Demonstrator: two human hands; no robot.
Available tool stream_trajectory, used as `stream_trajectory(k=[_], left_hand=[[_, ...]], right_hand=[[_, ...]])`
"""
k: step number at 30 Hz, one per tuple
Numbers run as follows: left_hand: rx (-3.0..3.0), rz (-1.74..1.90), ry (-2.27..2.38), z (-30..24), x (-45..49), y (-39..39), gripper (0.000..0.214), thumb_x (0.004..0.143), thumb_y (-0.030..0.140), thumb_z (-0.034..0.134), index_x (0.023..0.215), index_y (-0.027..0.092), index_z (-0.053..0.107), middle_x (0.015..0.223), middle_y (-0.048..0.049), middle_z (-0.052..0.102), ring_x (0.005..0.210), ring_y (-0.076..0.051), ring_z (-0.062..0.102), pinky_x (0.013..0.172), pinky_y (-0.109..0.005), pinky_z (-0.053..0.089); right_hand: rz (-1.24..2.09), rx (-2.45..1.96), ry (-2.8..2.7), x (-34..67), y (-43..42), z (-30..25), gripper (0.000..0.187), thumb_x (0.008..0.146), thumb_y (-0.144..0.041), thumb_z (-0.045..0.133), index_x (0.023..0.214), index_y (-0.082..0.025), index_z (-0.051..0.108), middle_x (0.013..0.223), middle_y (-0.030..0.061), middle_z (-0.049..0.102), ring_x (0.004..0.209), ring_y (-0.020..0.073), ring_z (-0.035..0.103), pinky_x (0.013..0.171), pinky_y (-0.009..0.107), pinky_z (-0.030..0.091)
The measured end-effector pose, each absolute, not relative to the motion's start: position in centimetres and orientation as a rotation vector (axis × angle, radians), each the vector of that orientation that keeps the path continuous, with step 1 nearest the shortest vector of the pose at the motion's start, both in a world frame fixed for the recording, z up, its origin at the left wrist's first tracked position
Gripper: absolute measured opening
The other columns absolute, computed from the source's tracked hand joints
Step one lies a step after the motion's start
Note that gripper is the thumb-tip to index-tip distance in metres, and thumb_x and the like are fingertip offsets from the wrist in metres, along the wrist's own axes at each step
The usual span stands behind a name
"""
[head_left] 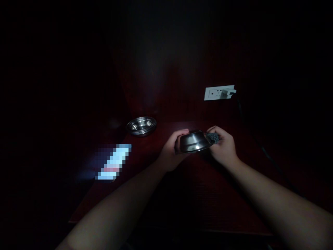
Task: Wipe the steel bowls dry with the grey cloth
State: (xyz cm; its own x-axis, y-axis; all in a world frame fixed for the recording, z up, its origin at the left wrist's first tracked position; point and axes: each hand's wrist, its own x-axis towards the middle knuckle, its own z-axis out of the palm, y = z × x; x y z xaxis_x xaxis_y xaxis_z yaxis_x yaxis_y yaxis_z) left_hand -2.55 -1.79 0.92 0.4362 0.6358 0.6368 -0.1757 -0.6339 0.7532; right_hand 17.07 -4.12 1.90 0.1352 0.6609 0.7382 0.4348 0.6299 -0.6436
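In a very dark room I hold a small steel bowl [194, 142] upside down and tilted above a dark red wooden table [221, 205]. My left hand [171, 149] grips its left rim with curled fingers. My right hand [223, 146] is closed on a dark speckled cloth or pad [213, 137] pressed against the bowl's right edge. A stack of similar steel bowls [142, 125] rests on the table to the left, beyond my left hand.
A lit, blurred screen [114, 162] lies on the table at the left. A white wall socket [218, 93] with a white plug in it is on the back panel, and a dark cable [260, 146] runs down to the right. Everything else is in darkness.
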Motion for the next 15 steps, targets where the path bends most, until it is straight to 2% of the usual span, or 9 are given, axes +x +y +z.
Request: stream_trajectory(k=[4,9,15], left_hand=[[1.974,1.161,0.525,0.9,-2.8,-1.7,0.063,0.076,0.035,0.072,0.132,0.022,0.046,0.141,-0.0134,0.048,0.129,-0.031,0.046,0.106,-0.048,0.039],[2.088,1.050,0.804,0.9,-2.5,-2.0,0.065,0.074,0.036,0.071,0.133,0.023,0.045,0.136,-0.0120,0.052,0.126,-0.030,0.049,0.104,-0.049,0.040],[2.143,1.043,0.920,1.1,-1.9,-2.9,0.067,0.075,0.032,0.069,0.135,0.021,0.039,0.129,-0.0110,0.057,0.118,-0.027,0.055,0.100,-0.045,0.045]], right_hand=[[0.151,-1.069,-1.510,17.7,-3.6,1.4,0.019,0.070,-0.009,0.059,0.065,-0.022,0.045,0.070,-0.0010,0.051,0.064,0.0152,0.046,0.058,0.028,0.034],[-0.093,-1.140,-1.628,18.0,-3.6,1.7,0.023,0.067,-0.002,0.053,0.065,-0.022,0.041,0.070,-0.0003,0.049,0.065,0.0160,0.047,0.059,0.029,0.034],[-0.192,-1.116,-1.751,16.7,-5.1,2.5,0.026,0.071,-0.003,0.053,0.066,-0.023,0.037,0.074,0.0015,0.050,0.068,0.0164,0.051,0.060,0.028,0.037]])
